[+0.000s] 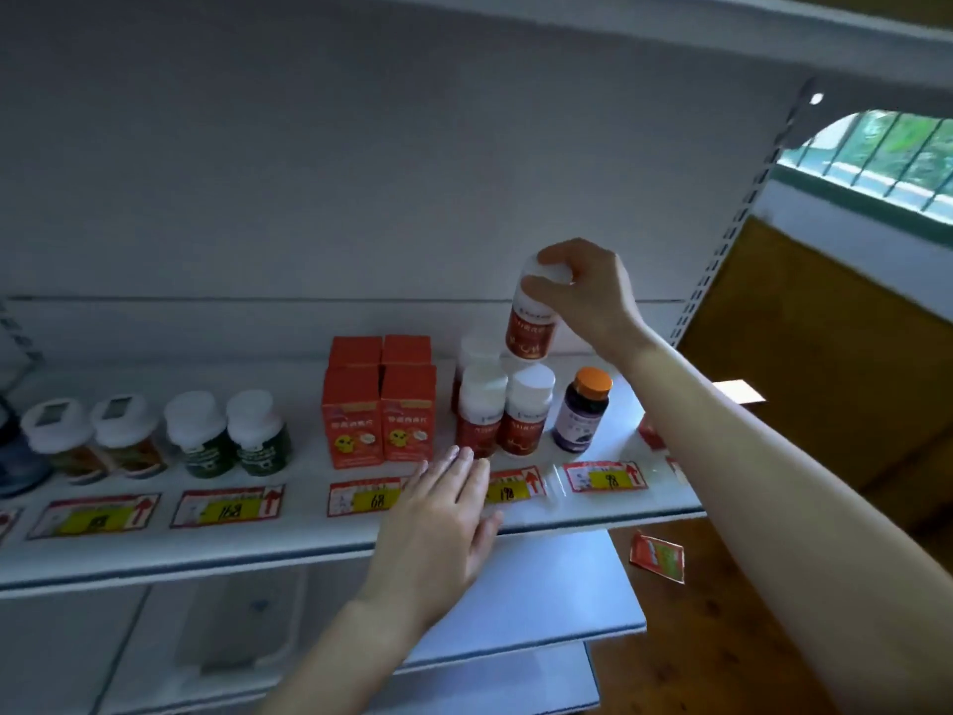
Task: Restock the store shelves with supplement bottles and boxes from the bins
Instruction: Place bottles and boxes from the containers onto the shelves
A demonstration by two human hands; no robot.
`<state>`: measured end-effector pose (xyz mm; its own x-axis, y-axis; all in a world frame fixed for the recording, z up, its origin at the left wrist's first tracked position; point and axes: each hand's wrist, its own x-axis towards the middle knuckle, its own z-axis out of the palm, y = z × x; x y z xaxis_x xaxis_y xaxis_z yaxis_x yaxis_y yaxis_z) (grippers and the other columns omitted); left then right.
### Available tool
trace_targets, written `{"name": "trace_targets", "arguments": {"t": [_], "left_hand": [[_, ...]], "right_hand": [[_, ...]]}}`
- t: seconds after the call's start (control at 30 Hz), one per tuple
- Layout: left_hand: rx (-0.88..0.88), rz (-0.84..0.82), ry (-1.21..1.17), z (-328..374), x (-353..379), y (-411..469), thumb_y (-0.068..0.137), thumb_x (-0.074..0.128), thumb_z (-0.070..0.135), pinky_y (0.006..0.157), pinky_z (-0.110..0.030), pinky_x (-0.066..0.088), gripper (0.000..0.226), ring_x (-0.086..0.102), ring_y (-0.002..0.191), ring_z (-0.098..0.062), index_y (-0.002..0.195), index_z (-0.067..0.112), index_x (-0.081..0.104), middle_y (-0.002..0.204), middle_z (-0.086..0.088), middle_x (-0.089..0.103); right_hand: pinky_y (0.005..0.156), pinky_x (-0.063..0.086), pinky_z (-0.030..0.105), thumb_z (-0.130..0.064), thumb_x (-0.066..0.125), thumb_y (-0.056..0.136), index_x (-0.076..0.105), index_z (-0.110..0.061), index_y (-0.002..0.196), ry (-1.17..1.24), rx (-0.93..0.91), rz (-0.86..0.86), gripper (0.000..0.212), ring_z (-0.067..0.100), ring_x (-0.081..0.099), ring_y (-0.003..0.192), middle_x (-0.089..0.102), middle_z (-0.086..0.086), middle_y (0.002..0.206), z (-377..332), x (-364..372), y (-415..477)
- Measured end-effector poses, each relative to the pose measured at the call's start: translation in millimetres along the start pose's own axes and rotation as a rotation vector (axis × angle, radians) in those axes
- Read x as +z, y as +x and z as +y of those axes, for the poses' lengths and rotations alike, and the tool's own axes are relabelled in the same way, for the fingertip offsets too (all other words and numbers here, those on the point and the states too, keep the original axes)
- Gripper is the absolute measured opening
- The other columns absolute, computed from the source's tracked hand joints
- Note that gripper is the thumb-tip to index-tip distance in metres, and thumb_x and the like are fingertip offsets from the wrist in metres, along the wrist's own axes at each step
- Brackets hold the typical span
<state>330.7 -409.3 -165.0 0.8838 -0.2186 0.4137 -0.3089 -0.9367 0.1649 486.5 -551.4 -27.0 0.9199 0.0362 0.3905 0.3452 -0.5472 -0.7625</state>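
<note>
Hanging above the shelf (pixel 309 528) toward its right end, a red bottle (pixel 532 330) is being gripped by its white cap in the right hand (pixel 585 291), fingers curled closed around it, just over three like bottles (pixel 503 410). The left hand (pixel 438 528) is lying flat, fingers spread and holding nothing, at the shelf's front edge beside the orange boxes (pixel 379 405).

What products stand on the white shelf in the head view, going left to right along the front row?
Two white-capped amber jars → two white-capped dark green bottles → orange-red cartons → white-capped red-labelled bottles → orange-capped dark purple bottle. Above the red group, the right hand holds one more red-labelled bottle.
</note>
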Motion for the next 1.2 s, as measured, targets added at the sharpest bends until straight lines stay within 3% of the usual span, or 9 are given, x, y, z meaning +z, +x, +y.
{"name": "trace_targets", "arguments": {"t": [0.33,0.6,0.8,0.9,0.97,1.2], "left_hand": [[-0.235,-0.036,0.118,30.1,32.1,-34.2,0.083,0.035,0.039,0.086,-0.039,0.05,0.053,0.064,0.106,-0.021,0.11,0.008,0.068,0.114,-0.007,0.067],[-0.282,-0.061,0.144,38.4,45.4,-34.0,0.082,0.035,0.04,0.088,-0.036,0.049,0.054,0.063,0.108,-0.021,0.112,0.009,0.067,0.116,-0.007,0.066],[-0.298,-0.065,0.169,38.5,46.2,-37.3,0.082,0.036,0.039,0.089,-0.036,0.049,0.054,0.062,0.108,-0.023,0.114,0.008,0.066,0.115,-0.008,0.066],[-0.269,-0.025,0.194,37.0,48.4,-39.1,0.081,0.061,0.036,0.09,-0.036,0.048,0.044,0.062,0.108,-0.025,0.113,0.007,0.066,0.115,-0.011,0.066],[-0.276,-0.029,0.198,37.3,49.2,-39.4,0.069,0.078,0.033,0.09,-0.036,0.048,0.052,0.062,0.107,-0.026,0.113,0.006,0.066,0.114,-0.011,0.066],[-0.281,-0.031,0.201,35.8,52.1,-41.0,0.064,0.082,0.034,0.089,-0.035,0.048,0.055,0.063,0.107,-0.026,0.109,0.006,0.067,0.112,-0.011,0.066]], "right_hand": [[0.084,0.051,0.033,-0.015,0.07,0.075,0.064,-0.012,0.103,0.088,0.013,-0.147,0.029,0.019,0.056,0.098,0.058,-0.001,0.101,9.0,-1.0,23.5],[0.089,0.05,0.036,-0.015,0.071,0.074,0.062,-0.012,0.105,0.034,0.044,-0.212,0.032,0.022,0.057,0.105,0.061,0.005,0.115,29.9,0.8,22.7],[0.071,0.044,0.026,-0.015,0.07,0.076,0.061,-0.011,0.111,-0.055,0.086,-0.315,0.036,0.021,0.055,0.105,0.058,0.005,0.119,48.1,22.0,12.9],[0.075,0.042,0.025,-0.014,0.07,0.076,0.061,-0.01,0.112,-0.094,0.116,-0.357,0.038,0.022,0.054,0.107,0.058,0.007,0.12,55.9,28.6,10.2],[0.076,0.042,0.025,-0.014,0.07,0.075,0.06,-0.01,0.113,-0.109,0.14,-0.376,0.039,0.022,0.054,0.107,0.057,0.008,0.12,60.6,31.7,9.0],[0.073,0.041,0.025,-0.02,0.07,0.076,0.06,-0.014,0.115,-0.142,0.197,-0.422,0.041,0.017,0.053,0.098,0.058,0.006,0.12,65.5,37.2,8.9]]}}
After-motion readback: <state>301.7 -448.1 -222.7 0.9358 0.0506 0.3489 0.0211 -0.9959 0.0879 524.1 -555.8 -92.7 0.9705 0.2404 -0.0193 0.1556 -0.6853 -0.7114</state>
